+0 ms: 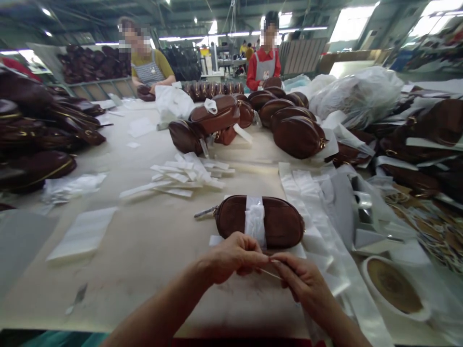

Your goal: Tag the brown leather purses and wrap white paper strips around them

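Observation:
A dark brown leather pouch (280,221) lies on its side on the table, with a strip of white wrapping (255,219) around its middle and a zip pull (205,212) sticking out at its left end. Just in front of the pouch, my left hand (235,258) pinches a thin pale string (270,273) between thumb and fingers. My right hand (302,277) meets it fingertip to fingertip and pinches the same string. Part of the string is hidden behind my fingers.
Loose white paper strips (184,176) lie beyond the pouch. Brown bags are heaped at left (32,125), and finished-looking pouches (298,135) stand behind. A round tub (396,286) and tangled cords (430,226) are on the right. Two co-workers (150,67) stand across the table.

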Motion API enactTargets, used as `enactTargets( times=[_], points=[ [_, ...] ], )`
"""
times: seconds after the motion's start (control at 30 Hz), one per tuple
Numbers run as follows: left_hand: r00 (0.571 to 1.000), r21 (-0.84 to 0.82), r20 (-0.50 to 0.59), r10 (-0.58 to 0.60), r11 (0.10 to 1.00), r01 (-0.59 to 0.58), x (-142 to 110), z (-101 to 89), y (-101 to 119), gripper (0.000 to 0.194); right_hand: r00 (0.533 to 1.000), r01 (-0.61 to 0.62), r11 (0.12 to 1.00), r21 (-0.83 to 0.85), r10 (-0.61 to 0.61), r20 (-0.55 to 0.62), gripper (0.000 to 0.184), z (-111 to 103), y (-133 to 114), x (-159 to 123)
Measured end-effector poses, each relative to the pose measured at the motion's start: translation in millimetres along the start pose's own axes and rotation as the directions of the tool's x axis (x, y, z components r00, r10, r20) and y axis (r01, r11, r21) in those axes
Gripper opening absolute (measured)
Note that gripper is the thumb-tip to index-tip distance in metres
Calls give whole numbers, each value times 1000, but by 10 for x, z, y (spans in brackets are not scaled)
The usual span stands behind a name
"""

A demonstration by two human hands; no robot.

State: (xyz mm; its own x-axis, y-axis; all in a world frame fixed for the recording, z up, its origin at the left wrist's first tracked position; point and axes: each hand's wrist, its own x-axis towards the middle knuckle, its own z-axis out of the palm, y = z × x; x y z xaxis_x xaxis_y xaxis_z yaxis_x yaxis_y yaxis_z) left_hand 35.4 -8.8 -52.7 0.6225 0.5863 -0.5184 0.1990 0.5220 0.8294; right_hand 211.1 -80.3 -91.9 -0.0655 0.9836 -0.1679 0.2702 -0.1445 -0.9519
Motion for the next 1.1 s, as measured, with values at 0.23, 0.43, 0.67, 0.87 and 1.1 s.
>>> enactTargets(
  times=[0.23,0.43,0.67,0.87,1.1],
  points=[
    [1000,73,-20,11,997,-9,-198,-12,-113,19,985,113,988,-108,-96,145,29,96,-130,76],
    [928,344,-254,272,922,-176,-387,-137,-83,5,962,-110,980,167,63,266,35,436,-354,205],
    [869,184,-375,322,945,-270,-447,-495,-208,8,951,-35,994,-102,64,301,33,531,-567,509],
    [684,345,-567,459,886,-308,-90,-955,-384,18,957,41,975,-217,23,287,33,497,-872,886],
    [650,499,-486,584,796,-342,349,-1210,-489,34,980,27,940,-341,42,194,33,543,-1141,1251]
  ],
)
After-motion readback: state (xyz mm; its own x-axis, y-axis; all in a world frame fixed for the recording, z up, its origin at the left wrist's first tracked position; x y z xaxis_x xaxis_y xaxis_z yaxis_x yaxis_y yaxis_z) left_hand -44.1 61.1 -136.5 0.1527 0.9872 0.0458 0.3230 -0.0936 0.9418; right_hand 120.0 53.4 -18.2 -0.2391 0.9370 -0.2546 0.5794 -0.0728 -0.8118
